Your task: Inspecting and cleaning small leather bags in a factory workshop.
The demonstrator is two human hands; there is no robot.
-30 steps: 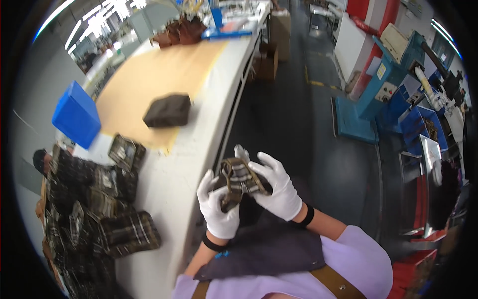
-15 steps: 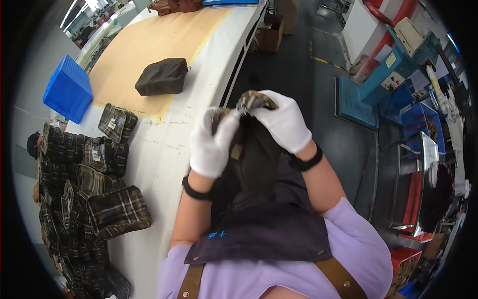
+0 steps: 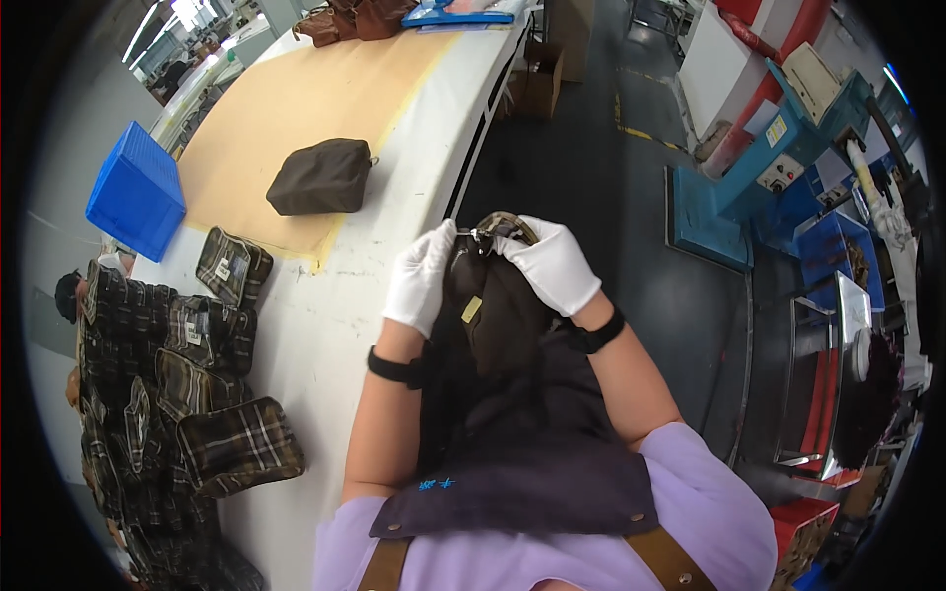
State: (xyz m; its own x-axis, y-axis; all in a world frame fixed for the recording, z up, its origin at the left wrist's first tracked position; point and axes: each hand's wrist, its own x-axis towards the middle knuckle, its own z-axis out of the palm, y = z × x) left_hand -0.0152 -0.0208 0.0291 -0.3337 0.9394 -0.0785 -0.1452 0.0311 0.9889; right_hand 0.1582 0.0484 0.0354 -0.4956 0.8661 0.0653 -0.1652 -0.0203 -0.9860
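White worktop [image 3: 330, 345] runs along past my left hand [image 3: 422, 276]; tan sheet [image 3: 296, 108] lies on it farther ahead, likely protecting the surface or the goods. Dark pouch [image 3: 507, 320] is up between both gloved hands, off the worktop, body hanging toward my apron [image 3: 517, 497], plaid cloth showing at its top edge. Left hand: fingertips pinched on a small metal piece [image 3: 478, 235] at that edge, probably a zipper pull. Right hand [image 3: 554, 266]: gripping the plaid edge just across from it, seemingly steadying the cloth against my pinch. Plaid pouches [image 3: 241, 448] heaped left of my left hand, presumably for easy reach. Dark boxy bag [image 3: 320, 179] sits on the sheet, ahead-left of that hand, apart from the heap, so probably sorted separately. Blue bin [image 3: 136, 192] farther left.
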